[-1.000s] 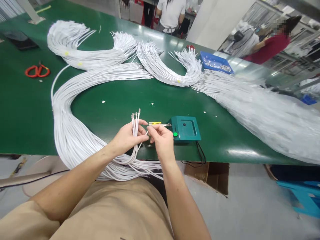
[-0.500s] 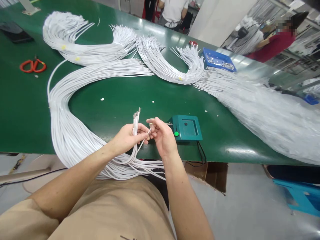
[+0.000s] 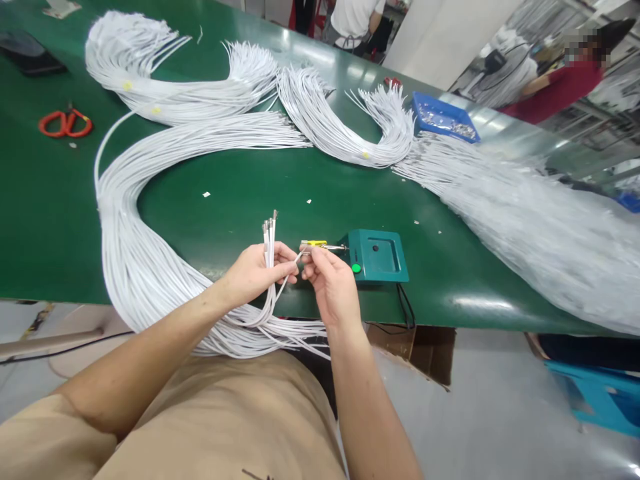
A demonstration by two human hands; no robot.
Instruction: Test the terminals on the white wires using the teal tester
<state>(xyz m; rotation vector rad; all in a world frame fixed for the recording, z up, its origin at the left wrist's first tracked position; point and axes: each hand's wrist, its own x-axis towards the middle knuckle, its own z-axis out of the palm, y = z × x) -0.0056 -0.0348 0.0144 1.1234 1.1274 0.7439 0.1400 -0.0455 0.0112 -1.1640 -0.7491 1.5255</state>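
My left hand is closed around a few white cables, whose metal-tipped ends stick up above the fingers. One more cable slants from its thumb and fingertips toward my right hand. The right fingertips are pinched on that cable's end, beside the thin metal shaft of a small green machine. A small yellow piece shows just above these fingers, by the shaft; whether they touch it I cannot tell. The held cables come out of a large curved bundle of white cables.
More cable bundles lie at the back of the green table. A plastic-covered cable pile takes up the right side. Red-handled cutters and a black phone are at left; a blue tray holds small parts.
My right hand has shifted slightly right, its fingers now pinched closer together. The yellow piece and more of the shaft have come into sight there. The left hand still grips its cables.
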